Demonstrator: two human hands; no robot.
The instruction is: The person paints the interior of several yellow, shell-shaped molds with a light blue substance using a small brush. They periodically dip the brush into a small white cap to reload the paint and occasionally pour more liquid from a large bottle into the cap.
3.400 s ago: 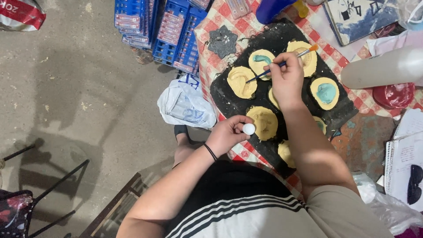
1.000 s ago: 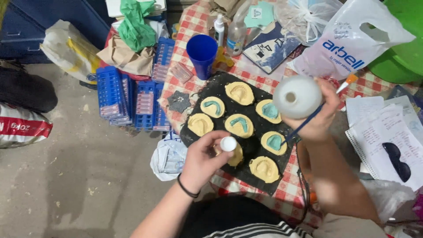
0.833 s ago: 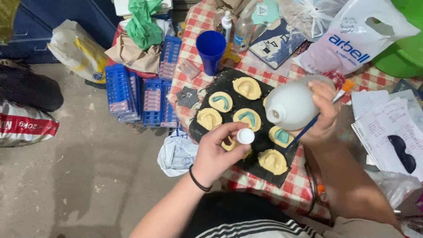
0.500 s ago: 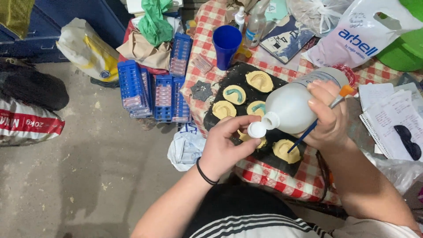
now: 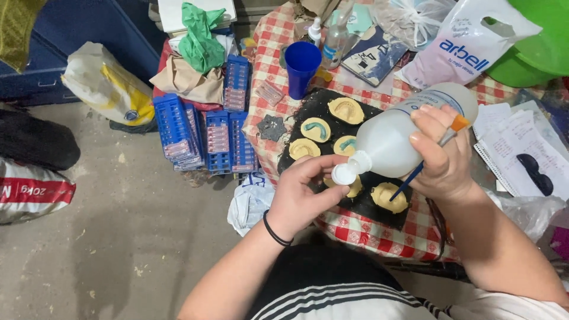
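Red-checked table (image 5: 379, 228) on concrete floor (image 5: 118, 249); right fingers (image 5: 424, 127) grip bottle (image 5: 409, 133), left fingers (image 5: 317, 169) pinch cap (image 5: 342, 174)

Bare concrete floor (image 5: 118, 255) left: open. Table (image 5: 379, 228) crowded: blue cup (image 5: 301, 68), black tray (image 5: 308, 115), bags.

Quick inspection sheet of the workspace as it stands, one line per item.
Surface: red-checked tablecloth under a black tray.
Job's things: white bottle tilted, white cap at its mouth; brush; yellow casts on the tray.
Clutter: blue cup, white plastic bag, papers, small clear bottles.
Grippers: right hand holds bottle and brush; left hand fingers on the cap.
Cables: nothing seen.
Surroundings: blue racks, sacks on the concrete floor.
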